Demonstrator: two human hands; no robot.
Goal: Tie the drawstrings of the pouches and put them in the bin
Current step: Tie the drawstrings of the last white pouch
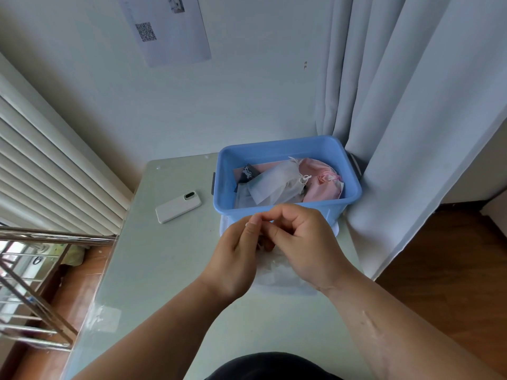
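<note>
A thin white pouch [282, 275] lies on the table just in front of the blue bin [288, 149], mostly hidden under my hands. My left hand [236, 259] and my right hand [304, 242] meet above its top end, fingertips pinched together on its white drawstring, which barely shows between them. Inside the bin lie a white pouch [274, 182], a pink pouch [321, 182] with tied strings, and a dark patterned piece at the left.
A white phone [178, 207] lies face down on the pale table [153, 270], left of the bin. Grey curtains [411, 105] hang right of the bin. A radiator and a metal rack stand at the left. Wooden floor shows at the right.
</note>
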